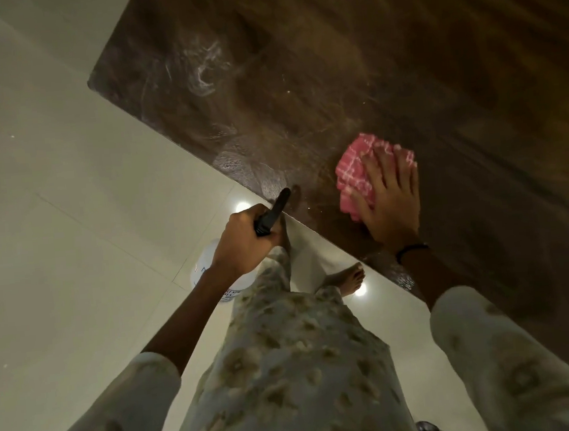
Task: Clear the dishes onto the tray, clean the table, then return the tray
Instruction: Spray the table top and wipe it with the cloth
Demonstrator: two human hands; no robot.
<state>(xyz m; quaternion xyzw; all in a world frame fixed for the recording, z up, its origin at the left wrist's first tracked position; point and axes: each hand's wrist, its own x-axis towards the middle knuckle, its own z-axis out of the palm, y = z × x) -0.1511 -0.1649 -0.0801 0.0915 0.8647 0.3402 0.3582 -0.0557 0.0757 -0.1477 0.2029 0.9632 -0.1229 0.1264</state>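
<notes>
Pale shiny floor tiles (54,235) fill the left side, and two small round lights shine back from them near the person's bare foot (349,278). Over the tiles sits a dark brown wooden counter (401,67) that runs from the top middle down to the right edge. Its near corner points to the left. White swirly smears (203,71) show on the wood near that corner, and the wood close to the edge looks wet and streaky.

On the counter, close to its near edge, lies a pink cloth (361,170) with thin white lines, bunched up in folds. The right hand (390,199) lies flat on top of it with the fingers straight and spread, pressing the cloth down on the wood. A thin dark band goes round that wrist.

The left hand (244,243) is just off the counter edge, over the floor. Its grip is tight, with the fingers curled round the black top of a spray bottle (208,266). The black nozzle (280,200) pokes out past the fingers and points at the counter edge. The white round body of the bottle hangs below the hand, with some writing on it that is too small to read.

Both arms wear light sleeves with a soft flower print, and the same cloth hangs down between them.
</notes>
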